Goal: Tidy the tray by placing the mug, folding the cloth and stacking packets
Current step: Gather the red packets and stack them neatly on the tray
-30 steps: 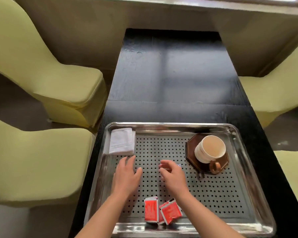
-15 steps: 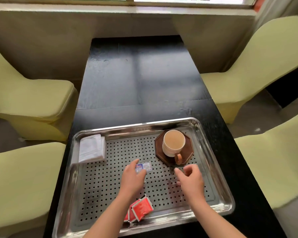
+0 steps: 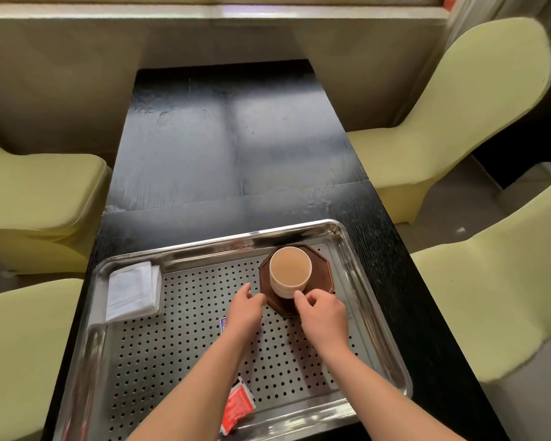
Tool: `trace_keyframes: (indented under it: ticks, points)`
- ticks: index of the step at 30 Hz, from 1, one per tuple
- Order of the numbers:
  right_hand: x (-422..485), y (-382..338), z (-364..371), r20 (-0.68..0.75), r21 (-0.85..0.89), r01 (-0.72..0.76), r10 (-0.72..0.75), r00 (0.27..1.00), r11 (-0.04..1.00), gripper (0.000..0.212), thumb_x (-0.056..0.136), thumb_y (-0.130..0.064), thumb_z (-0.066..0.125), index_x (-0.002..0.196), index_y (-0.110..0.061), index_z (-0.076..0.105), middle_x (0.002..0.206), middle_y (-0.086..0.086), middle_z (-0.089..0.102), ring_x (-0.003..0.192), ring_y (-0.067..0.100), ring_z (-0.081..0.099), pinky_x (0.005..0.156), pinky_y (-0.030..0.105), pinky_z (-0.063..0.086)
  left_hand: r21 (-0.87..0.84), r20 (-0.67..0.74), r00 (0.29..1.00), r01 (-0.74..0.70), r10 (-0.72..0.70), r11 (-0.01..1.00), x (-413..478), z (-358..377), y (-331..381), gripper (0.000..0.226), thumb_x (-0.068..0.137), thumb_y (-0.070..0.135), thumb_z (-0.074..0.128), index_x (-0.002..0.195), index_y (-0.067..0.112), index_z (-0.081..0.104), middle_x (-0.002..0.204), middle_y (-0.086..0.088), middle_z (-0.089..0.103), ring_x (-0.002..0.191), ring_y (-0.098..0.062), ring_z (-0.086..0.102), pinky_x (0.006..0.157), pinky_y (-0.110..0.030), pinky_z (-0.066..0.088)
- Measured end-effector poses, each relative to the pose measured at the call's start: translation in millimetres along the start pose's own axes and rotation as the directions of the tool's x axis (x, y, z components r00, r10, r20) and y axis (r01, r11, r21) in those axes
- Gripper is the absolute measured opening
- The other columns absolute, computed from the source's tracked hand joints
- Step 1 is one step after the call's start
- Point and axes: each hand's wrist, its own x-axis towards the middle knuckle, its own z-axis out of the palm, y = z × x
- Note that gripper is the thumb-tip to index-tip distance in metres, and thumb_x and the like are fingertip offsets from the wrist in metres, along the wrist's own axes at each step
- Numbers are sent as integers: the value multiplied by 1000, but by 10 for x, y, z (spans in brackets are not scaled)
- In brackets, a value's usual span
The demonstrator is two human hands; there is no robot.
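Observation:
A cream mug [image 3: 290, 268] stands on a brown octagonal coaster [image 3: 324, 271] in the far right part of the perforated steel tray [image 3: 204, 248]. My right hand [image 3: 323, 313] is at the mug's near side with its fingers curled where the handle is; the handle itself is hidden. At the coaster's left edge my left hand [image 3: 245, 310] touches with relaxed fingers. A folded white cloth [image 3: 134, 292] lies in the tray's far left corner. Red packets [image 3: 237, 404] lie by the near rim, partly under my left forearm. A blue packet [image 3: 223, 323] peeks from under my left hand.
The tray sits at the near end of a long black table [image 3: 229, 154]. Yellow-green covered chairs stand on both sides, two on the left [image 3: 39, 198] and two on the right [image 3: 458, 116]. A wall and window sill close the far end.
Both hands have moved away from the blue packet up to the mug and coaster. My right hand now covers the mug's handle. The camera has shifted closer.

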Motion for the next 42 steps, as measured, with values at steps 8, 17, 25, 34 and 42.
trace_keyframes:
  ticks: [8,17,25,34,42]
  points:
    - [81,151,-124,-37,14,37,-36,999,999,45,97,-45,54,67,-12,61,67,1,66,70,18,64,66,35,51,-33,-17,1000,-22,22,999,99,104,18,50,94,8,51,143,18,47,127,5,57,95,-17,59,81,-35,53]
    - [68,220,-173,-52,136,36,-30,998,990,38,95,-56,53,75,-26,64,73,-3,70,71,18,69,70,40,57,-75,-10,1000,-2,2,997,73,121,40,64,92,6,50,153,16,33,143,-6,49,83,-16,60,72,-35,56]
    - [346,347,-223,46,164,-170,165,985,972,47,105,-29,42,151,-16,42,152,6,48,141,25,43,116,46,36,-66,1,1000,-8,8,998,105,109,65,69,88,4,51,154,13,32,147,-7,49,124,-28,56,98,-43,53]
    - [481,445,-197,108,289,-269,248,963,919,49,103,-16,47,152,-17,39,154,5,45,140,24,44,113,50,41,-95,40,999,-29,33,995,61,190,42,57,81,-2,50,134,16,57,129,-5,66,109,-21,62,88,-37,51]
    - [499,491,-279,69,306,-269,260,963,913,49,103,-20,49,151,-19,39,153,6,46,140,25,44,112,51,43,-131,63,995,-65,73,989,5,313,47,39,78,-5,50,91,27,68,97,2,75,84,-15,63,70,-28,50]
